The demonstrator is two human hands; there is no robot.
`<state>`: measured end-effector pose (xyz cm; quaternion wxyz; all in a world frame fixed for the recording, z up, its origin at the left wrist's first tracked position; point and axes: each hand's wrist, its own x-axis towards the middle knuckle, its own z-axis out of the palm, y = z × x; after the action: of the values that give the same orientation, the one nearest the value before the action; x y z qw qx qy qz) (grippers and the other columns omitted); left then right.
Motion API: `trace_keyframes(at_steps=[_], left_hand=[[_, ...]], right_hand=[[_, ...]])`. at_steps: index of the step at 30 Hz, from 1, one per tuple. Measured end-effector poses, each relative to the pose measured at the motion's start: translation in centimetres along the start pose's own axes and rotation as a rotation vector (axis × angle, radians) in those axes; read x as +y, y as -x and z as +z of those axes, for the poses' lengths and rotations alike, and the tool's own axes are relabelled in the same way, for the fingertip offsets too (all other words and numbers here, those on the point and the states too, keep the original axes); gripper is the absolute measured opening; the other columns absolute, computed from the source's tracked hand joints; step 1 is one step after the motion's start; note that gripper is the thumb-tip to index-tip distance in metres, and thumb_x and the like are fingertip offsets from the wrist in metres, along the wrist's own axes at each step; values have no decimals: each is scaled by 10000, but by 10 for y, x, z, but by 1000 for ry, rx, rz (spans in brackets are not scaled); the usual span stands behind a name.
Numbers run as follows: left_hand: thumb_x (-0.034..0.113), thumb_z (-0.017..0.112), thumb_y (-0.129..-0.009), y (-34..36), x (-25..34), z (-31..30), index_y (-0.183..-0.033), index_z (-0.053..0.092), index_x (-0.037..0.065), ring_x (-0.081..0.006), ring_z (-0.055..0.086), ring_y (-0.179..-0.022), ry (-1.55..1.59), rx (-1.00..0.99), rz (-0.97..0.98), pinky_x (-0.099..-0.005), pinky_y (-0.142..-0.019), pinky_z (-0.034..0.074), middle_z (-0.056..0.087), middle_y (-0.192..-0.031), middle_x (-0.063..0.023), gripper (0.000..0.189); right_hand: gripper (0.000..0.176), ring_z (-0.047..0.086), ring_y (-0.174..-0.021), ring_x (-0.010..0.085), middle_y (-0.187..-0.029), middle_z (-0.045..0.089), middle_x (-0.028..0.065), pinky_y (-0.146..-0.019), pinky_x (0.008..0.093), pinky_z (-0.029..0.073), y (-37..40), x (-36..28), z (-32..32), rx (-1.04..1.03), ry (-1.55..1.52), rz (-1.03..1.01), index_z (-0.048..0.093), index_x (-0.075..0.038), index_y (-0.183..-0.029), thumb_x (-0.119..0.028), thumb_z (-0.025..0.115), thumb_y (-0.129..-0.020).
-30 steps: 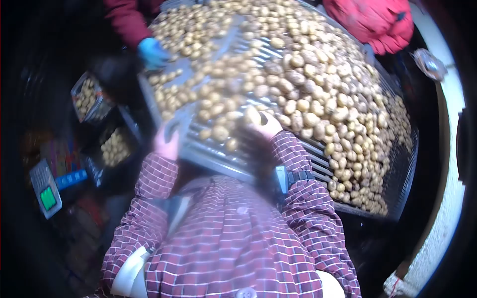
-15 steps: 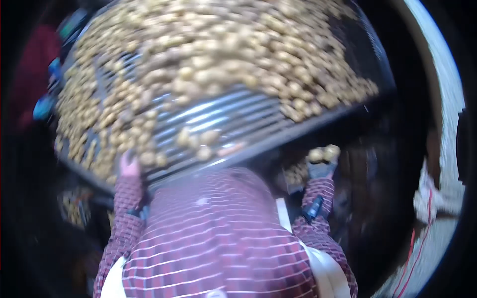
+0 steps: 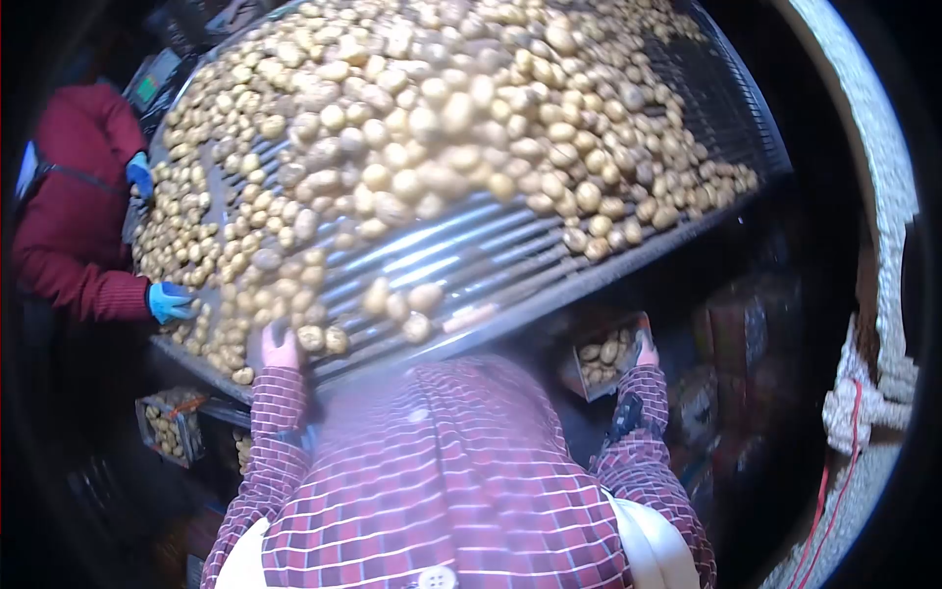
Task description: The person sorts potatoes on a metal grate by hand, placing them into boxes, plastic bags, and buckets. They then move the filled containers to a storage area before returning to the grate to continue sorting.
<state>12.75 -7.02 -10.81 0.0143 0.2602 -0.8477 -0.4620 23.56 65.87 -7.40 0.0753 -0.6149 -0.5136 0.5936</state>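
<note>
My left hand (image 3: 279, 346), with a dark covering over part of it, rests at the near edge of the roller table (image 3: 530, 294), its fingers apart beside several potatoes (image 3: 312, 338). On the right, my right hand (image 3: 645, 348) is at the side of a small crate (image 3: 579, 378) below the table's edge. Potatoes (image 3: 603, 356) lie inside that crate. The right fingers look stretched out, with no potato seen in them. A few loose potatoes (image 3: 417, 327) sit on the bare rollers in front of me.
A heap of potatoes (image 3: 422, 123) covers much of the table. At the left, a co-worker in a dark red top (image 3: 74, 211) has a blue-gloved hand (image 3: 171, 301) over the potatoes. Another potato crate (image 3: 169, 427) stands low left. A pale wall post (image 3: 868, 393) with red cord is at right.
My right hand held two potatoes and is now at the crate without them. The view has shifted, bringing the co-worker more into sight. My left hand stays near the table edge.
</note>
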Motion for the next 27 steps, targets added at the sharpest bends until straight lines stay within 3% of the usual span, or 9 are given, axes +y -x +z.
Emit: trace_keyframes(at_steps=[5, 9, 13, 15, 16, 19, 23, 26, 27], left_hand=[[61, 651, -781, -2, -7, 3, -1075, 634, 41, -289, 578, -1026, -75, 29, 97, -366, -925, 443, 597, -1060, -134, 295], [54, 651, -772, 1, -8, 6, -1071, 634, 53, -301, 561, -1053, -54, 62, 101, -368, -952, 425, 590, -1075, -139, 300], [3, 654, -786, 8, 9, 5, -1029, 642, 34, -215, 595, -969, -70, 94, 155, -321, -894, 457, 616, -1030, -83, 246], [28, 646, -750, 9, 17, 2, -1030, 638, 64, -315, 568, -1033, -122, 60, 107, -396, -914, 450, 594, -1040, -143, 283], [48, 652, -751, 10, 31, 2, -1041, 637, 69, -316, 568, -1037, -174, 71, 80, -401, -915, 451, 594, -1050, -145, 291], [114, 668, -753, -2, 91, 17, -1083, 626, 73, -342, 556, -1062, -274, 84, 132, -422, -927, 447, 586, -1095, -164, 335], [143, 672, -750, -47, 163, 49, -1162, 603, 79, -362, 521, -1121, -200, 65, 489, -434, -976, 425, 561, -1160, -189, 422], [49, 655, -774, -96, 211, 75, -1140, 595, 45, -343, 550, -1095, -170, 106, 657, -408, -970, 436, 577, -1142, -170, 371], [59, 662, -776, -112, 236, 78, -1151, 593, 50, -346, 545, -1111, -143, 40, 697, -410, -983, 429, 577, -1163, -167, 382]], right_hand=[[316, 624, -962, 174, -1060, 666, 98, -861, 316, 500, 121, -107, 202, -277, 479, -1001, 616, -4, -1166, -122, 656, -875], [447, 608, -1056, 283, -1139, 638, 158, -923, 358, 486, 216, -119, 338, -742, 685, -1250, 600, -65, -1221, -241, 699, -822], [562, 484, -1221, 289, -1388, 451, 134, -1038, 462, 387, 278, -114, 422, -572, 1518, -1507, 512, -202, -1340, -484, 580, -858], [534, 437, -1249, 313, -1429, 402, 121, -1034, 527, 365, 318, -106, 441, -702, 1970, -1421, 528, -254, -1327, -513, 565, -861], [505, 403, -1265, 332, -1438, 379, 122, -1034, 556, 338, 300, -78, 431, -692, 1798, -1680, 532, -278, -1313, -511, 559, -866], [539, 362, -1314, 333, -1494, 283, 136, -1044, 614, 296, 289, -75, 428, -859, 1564, -1586, 602, -269, -1217, -352, 740, -702], [417, 386, -1286, 337, -1492, 289, 115, -998, 599, 374, 270, -70, 386, -971, 1415, -1854, 652, -217, -1124, -304, 721, -722], [266, 549, -1126, 331, -1301, 537, 142, -945, 421, 478, 249, -79, 372, -1280, 1248, -1480, 701, -168, -996, -279, 712, -754], [282, 567, -1093, 338, -1315, 524, 152, -926, 424, 486, 242, -91, 376, -1141, 1200, -1378, 682, -150, -1024, -264, 691, -767]])
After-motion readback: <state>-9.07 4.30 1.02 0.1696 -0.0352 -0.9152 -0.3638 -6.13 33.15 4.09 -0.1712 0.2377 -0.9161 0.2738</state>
